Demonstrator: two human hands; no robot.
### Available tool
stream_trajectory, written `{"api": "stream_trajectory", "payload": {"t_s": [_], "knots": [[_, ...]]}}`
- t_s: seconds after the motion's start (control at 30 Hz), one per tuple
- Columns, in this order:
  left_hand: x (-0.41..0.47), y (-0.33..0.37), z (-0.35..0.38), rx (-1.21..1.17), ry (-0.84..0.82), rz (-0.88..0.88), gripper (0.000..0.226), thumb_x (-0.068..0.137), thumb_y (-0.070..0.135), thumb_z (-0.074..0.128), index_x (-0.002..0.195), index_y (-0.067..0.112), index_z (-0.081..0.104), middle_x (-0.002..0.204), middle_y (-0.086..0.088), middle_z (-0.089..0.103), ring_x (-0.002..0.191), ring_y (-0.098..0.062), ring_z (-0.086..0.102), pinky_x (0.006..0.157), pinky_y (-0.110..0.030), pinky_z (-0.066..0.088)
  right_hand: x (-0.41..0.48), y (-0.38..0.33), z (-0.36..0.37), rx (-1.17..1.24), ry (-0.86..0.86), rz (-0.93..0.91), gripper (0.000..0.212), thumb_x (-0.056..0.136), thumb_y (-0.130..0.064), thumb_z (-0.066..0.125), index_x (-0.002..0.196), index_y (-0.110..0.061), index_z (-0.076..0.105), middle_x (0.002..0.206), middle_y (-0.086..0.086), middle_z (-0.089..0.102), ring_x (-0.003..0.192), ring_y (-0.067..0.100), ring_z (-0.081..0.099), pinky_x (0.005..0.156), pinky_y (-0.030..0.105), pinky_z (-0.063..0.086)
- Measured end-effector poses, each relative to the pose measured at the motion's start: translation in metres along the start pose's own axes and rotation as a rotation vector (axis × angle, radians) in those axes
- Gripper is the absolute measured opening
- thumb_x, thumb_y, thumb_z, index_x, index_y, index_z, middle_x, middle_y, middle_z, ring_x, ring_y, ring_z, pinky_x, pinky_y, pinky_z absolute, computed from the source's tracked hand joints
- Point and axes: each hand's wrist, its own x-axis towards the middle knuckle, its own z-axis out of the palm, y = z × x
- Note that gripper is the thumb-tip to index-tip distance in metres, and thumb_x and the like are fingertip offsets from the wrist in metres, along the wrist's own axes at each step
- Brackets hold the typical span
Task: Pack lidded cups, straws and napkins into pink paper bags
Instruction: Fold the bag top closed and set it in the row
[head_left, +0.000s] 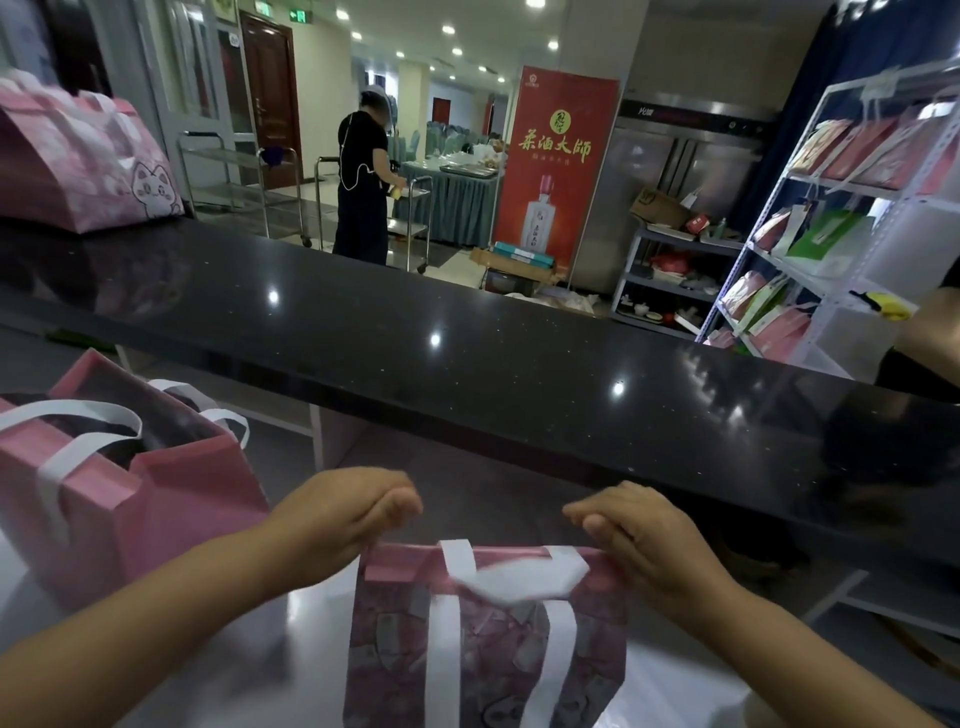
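A pink patterned paper bag (488, 644) with white handles stands in front of me at the bottom centre, its top folded flat. My left hand (343, 514) pinches the bag's top left corner. At the top right corner my right hand (639, 535) pinches the rim. The white handles hang down over the near face of the bag. What is inside the bag is hidden. No cups, straws or napkins show.
An open pink bag (130, 493) with white handles stands at the left on the work surface. Another pink bag with a cat print (83, 161) lies on the raised black counter (467, 332). White shelves (841, 244) with more bags stand at the right. A person (363, 182) works far behind.
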Motion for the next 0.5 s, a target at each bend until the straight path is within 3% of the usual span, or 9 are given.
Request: {"api": "stream_trajectory", "payload": {"t_s": [0.1, 0.23, 0.33, 0.4, 0.5], "knots": [[0.017, 0.026, 0.003, 0.116, -0.048, 0.04, 0.049, 0.086, 0.061, 0.024, 0.103, 0.031, 0.06, 0.098, 0.017, 0.059, 0.092, -0.002, 0.053, 0.074, -0.023, 0.042, 0.013, -0.021, 0.006, -0.031, -0.021, -0.075, 0.032, 0.095, -0.043, 0.043, 0.107, -0.028, 0.068, 0.102, -0.016, 0.064, 0.091, 0.0, 0.051, 0.077, 0.018, 0.034], [0.031, 0.055, 0.027, 0.436, -0.134, 0.218, 0.04, 0.088, 0.058, 0.038, 0.1, 0.027, 0.06, 0.097, 0.007, 0.056, 0.092, -0.012, 0.049, 0.07, -0.026, 0.035, 0.019, -0.044, 0.021, -0.217, -0.129, -0.251, 0.031, 0.088, -0.05, 0.052, 0.101, -0.027, 0.07, 0.093, -0.01, 0.066, 0.086, 0.01, 0.055, 0.077, 0.028, 0.038], [0.029, 0.061, 0.036, 0.637, -0.066, 0.342, 0.022, 0.077, 0.046, 0.06, 0.075, 0.024, 0.063, 0.075, 0.006, 0.06, 0.068, -0.012, 0.058, 0.055, -0.025, 0.042, 0.017, -0.047, 0.026, -0.301, -0.051, -0.284, 0.02, 0.084, -0.039, 0.063, 0.085, -0.021, 0.073, 0.078, -0.006, 0.067, 0.073, 0.014, 0.059, 0.067, 0.031, 0.046], [0.028, 0.062, 0.04, 0.667, 0.002, 0.419, 0.02, 0.077, 0.039, 0.054, 0.062, 0.026, 0.059, 0.061, 0.007, 0.056, 0.053, -0.01, 0.054, 0.042, -0.024, 0.038, 0.017, -0.045, 0.03, -0.348, 0.04, -0.304, 0.019, 0.08, -0.036, 0.07, 0.071, -0.02, 0.071, 0.066, -0.006, 0.065, 0.062, 0.014, 0.057, 0.057, 0.028, 0.046], [0.023, 0.06, 0.047, 0.657, 0.108, 0.442, 0.024, 0.085, 0.029, 0.044, 0.064, 0.024, 0.054, 0.062, 0.007, 0.052, 0.048, -0.01, 0.046, 0.038, -0.025, 0.03, 0.015, -0.038, 0.037, -0.371, 0.15, -0.362, 0.022, 0.08, -0.034, 0.07, 0.065, -0.018, 0.067, 0.064, -0.005, 0.063, 0.058, 0.013, 0.056, 0.05, 0.026, 0.045]]}}
